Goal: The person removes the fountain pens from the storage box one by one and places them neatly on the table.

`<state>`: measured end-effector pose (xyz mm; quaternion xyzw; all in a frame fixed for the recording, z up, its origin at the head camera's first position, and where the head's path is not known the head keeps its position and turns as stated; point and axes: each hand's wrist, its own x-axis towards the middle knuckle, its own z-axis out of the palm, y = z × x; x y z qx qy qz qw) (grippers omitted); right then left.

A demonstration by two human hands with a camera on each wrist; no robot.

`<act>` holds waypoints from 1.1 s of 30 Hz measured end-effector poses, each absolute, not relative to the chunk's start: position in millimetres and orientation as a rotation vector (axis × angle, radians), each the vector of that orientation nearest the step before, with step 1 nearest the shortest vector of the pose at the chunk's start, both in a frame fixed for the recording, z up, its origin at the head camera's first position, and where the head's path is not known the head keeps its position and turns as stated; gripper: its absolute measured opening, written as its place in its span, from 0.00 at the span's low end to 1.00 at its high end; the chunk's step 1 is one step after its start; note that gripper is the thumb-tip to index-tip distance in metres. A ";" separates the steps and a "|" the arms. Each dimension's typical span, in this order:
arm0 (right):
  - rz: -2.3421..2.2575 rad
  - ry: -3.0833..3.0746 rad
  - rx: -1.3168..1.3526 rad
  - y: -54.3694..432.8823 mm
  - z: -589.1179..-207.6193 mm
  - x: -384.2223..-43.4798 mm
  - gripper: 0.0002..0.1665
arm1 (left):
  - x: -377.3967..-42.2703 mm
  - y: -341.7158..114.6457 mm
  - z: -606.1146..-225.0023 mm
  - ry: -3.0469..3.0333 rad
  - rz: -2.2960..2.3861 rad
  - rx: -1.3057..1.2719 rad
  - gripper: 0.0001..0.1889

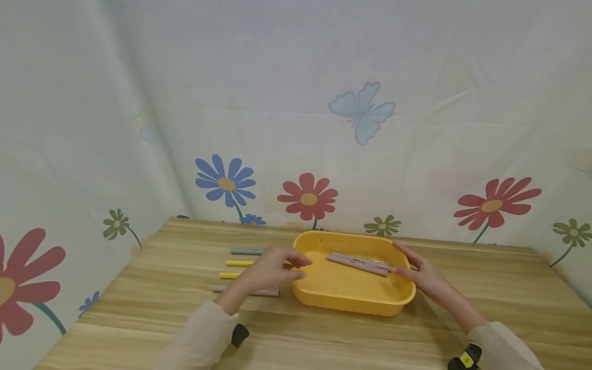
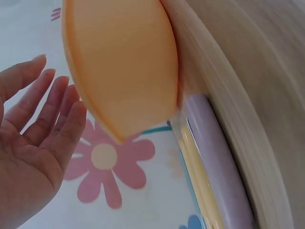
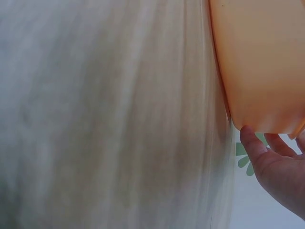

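A yellow tray [image 1: 353, 304] sits on the table, with several pale purple pens [image 1: 356, 263] showing metallic clips lying in its right half. My right hand [image 1: 429, 281] holds the tray's right end, its thumb over the rim and other fingers against the outer wall. In the right wrist view, fingertips of that hand [image 3: 279, 169] touch the tray's end wall [image 3: 264, 71]. My left hand [image 1: 273, 268] hovers at the left rim with fingers spread and nothing between them. The left wrist view shows its palm [image 2: 35, 152] beside the tray wall [image 2: 121, 67].
Left of the tray lie a teal pen [image 1: 247, 252], two yellow pens [image 1: 238, 263] and a pale purple pen [image 1: 265, 292] in a row, partly hidden by my left hand. A flowered cloth [image 1: 277, 128] hangs behind the wooden table [image 1: 324, 344].
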<state>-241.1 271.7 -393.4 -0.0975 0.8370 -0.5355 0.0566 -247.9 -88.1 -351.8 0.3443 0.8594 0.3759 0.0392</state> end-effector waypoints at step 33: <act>-1.608 2.578 -0.311 271.0 -391.7 -239.9 0.41 | -264.3 12.0 -375.0 2.436 0.857 1.207 0.10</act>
